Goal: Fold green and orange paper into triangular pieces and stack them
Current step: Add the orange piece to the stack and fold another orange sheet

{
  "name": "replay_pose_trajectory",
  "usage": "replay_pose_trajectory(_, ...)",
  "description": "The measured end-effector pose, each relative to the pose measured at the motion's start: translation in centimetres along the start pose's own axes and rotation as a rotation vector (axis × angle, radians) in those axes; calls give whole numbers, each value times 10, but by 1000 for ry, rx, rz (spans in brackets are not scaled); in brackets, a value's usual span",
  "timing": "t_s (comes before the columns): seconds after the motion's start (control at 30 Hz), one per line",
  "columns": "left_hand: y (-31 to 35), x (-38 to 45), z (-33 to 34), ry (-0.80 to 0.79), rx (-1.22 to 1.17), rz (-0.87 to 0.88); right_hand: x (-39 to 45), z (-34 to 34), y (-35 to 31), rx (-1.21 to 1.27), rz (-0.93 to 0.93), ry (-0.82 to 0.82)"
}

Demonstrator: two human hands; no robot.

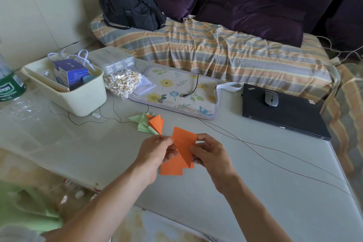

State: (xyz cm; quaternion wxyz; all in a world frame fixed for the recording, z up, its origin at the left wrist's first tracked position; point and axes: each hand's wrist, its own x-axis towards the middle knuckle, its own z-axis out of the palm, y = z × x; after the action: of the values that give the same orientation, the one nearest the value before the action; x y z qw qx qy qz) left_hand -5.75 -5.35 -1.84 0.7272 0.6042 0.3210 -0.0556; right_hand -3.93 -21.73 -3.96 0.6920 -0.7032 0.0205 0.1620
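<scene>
The orange sheet (183, 143) is held up between both hands just above the table (255, 192), in front of the person. Its long axis runs from the far corner, tipped a little away, down to a sharp point near the right palm. The left hand (157, 153) pinches its left edge with thumb and fingertips curled in; the right hand (210, 155) grips the right edge, thumb on the near face and forefinger hooked over the top corner. Both hands touch the paper, so neither is nearer — the coming fold turns on the diagonal crease that already runs down the middle to that lower point. Judging by this, the piece is partly folded: a flat rectangular upper part, a slanting flap below, not yet a triangle. It looks like thin, stiff, matte card-like paper that will hold a crease sharply. Directly under the hands lie flat orange sheets (170, 170), their stepped corners showing, seemingly the unfolded stock. Beyond the left hand, well apart from the held piece, sits the pile (149, 124) of finished triangles — green ones fanned to the left, orange ones on top at the right. The finished piece would travel forward and left to reach it.
</scene>
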Motion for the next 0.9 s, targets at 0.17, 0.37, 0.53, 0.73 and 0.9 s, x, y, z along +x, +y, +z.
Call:
replay_pose_trajectory(0.17,1,0,1,-24,-71,-25,-1,2,-1,-35,-44,29)
replay_pose_trajectory(0.37,2,-1,1,-92,-67,-106,-2,3,-2,-109,-87,83)
replay_pose_trajectory(0.53,-5,0,-2,-87,-43,8,-1,4,-1,-179,-108,94)
replay_pose_trajectory(0.73,-8,1,-5,-41,73,152,-1,6,1,-130,-35,80)
replay_pose_trajectory(0.9,-10,3,-4,-50,235,251,-4,8,-4,-64,40,6)
